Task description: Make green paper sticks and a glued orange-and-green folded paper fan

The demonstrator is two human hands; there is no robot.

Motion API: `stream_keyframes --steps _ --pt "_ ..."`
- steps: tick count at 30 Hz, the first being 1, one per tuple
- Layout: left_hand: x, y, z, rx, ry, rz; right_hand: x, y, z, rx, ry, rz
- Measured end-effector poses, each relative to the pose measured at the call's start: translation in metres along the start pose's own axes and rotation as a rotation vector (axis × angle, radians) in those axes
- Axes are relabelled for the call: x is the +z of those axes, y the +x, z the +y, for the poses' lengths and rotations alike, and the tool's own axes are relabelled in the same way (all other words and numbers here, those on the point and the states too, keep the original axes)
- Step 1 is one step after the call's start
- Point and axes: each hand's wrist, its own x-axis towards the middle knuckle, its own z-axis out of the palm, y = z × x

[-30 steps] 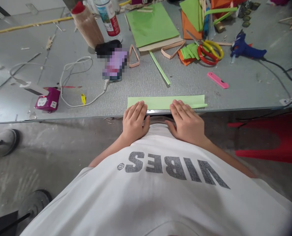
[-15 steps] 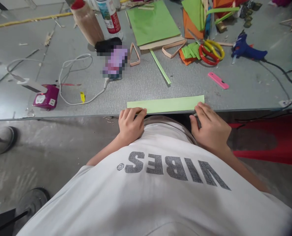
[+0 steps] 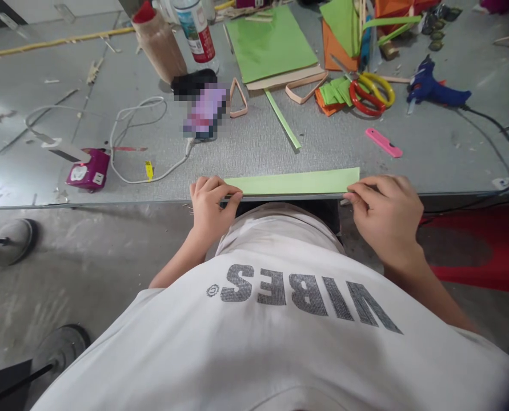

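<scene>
A person's left hand (image 3: 211, 206) pinches the left end of a green paper strip (image 3: 297, 182) | right hand (image 3: 387, 214), thumb closed to fingers, pinches its right end | strip lies along the near edge of the table (image 3: 254, 154)

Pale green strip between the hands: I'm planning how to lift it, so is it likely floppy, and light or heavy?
The pale green strip would probably sag if lifted by one end, being long, narrow and apparently paper. It is likely light, judging by how thin its far edge looks.
</scene>
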Motion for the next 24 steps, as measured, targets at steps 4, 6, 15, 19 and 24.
stream_keyframes --steps 4,6,15,19,24 --pt "0.000 0.001 0.005 -0.056 -0.023 0.000 -0.002 0.007 0.007 -0.020 0.011 -0.036" --pt "0.000 0.002 0.006 -0.075 -0.046 -0.007 -0.003 0.011 0.010 -0.042 0.011 -0.048" --pt "-0.001 0.004 0.009 -0.093 -0.049 0.008 0.002 0.012 0.019 -0.149 -0.053 -0.077" --pt "0.003 0.006 0.010 -0.100 -0.014 0.044 0.003 0.012 0.023 -0.179 -0.061 -0.077" --pt "0.009 0.007 0.009 -0.095 0.034 0.084 0.004 0.013 0.025 -0.194 -0.023 -0.104"
